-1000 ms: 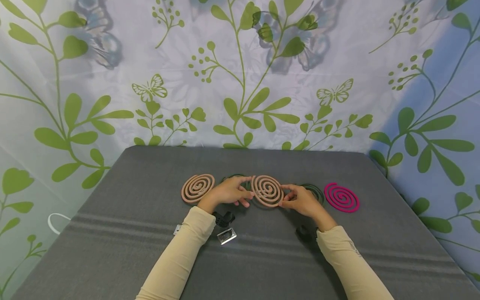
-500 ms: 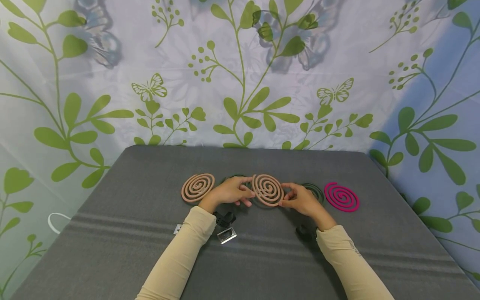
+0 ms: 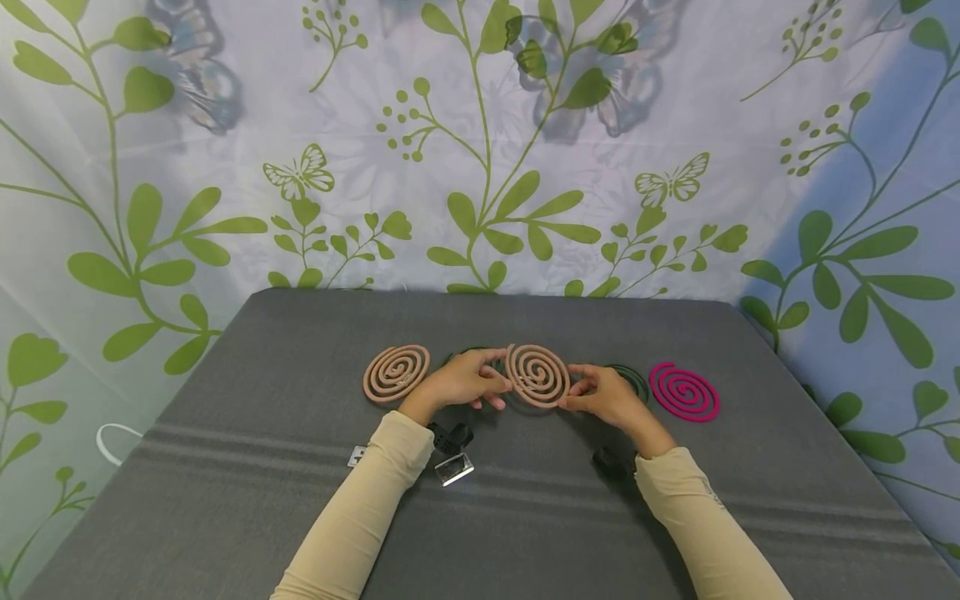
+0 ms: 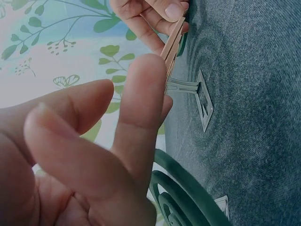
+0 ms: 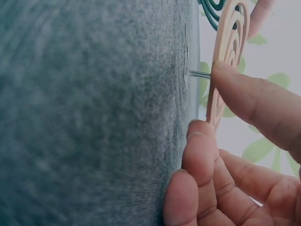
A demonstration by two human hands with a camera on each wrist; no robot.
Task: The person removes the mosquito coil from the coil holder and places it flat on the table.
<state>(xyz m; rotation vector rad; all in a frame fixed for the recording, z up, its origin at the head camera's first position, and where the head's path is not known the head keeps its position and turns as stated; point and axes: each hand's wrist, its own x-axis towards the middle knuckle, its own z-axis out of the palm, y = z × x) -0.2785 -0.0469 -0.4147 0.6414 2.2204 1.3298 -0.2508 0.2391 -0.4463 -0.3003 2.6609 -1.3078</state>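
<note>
A tan mosquito coil (image 3: pixel 537 377) stands in the middle of the row, between both hands. Its flat spiral sits raised above the cloth on a thin metal stand (image 4: pixel 203 101), whose upright shows in the right wrist view. My right hand (image 3: pixel 603 398) pinches the coil's right edge between thumb and fingers. At the coil's left edge is my left hand (image 3: pixel 467 379), fingers extended and thumb apart; a fingertip is at or against the rim. Beneath the left hand lies a green coil (image 4: pixel 183 193), partly hidden. Another green coil (image 3: pixel 633 379) is partly behind the right hand.
A second tan coil (image 3: pixel 396 373) is at the left end of the row, a pink coil (image 3: pixel 685 392) at the right end. Nearer on the grey cloth (image 3: pixel 525 533) lie a shiny metal plate (image 3: pixel 454 470) and a small piece (image 3: pixel 356 456) by the left sleeve. A patterned curtain (image 3: pixel 405 208) hangs behind.
</note>
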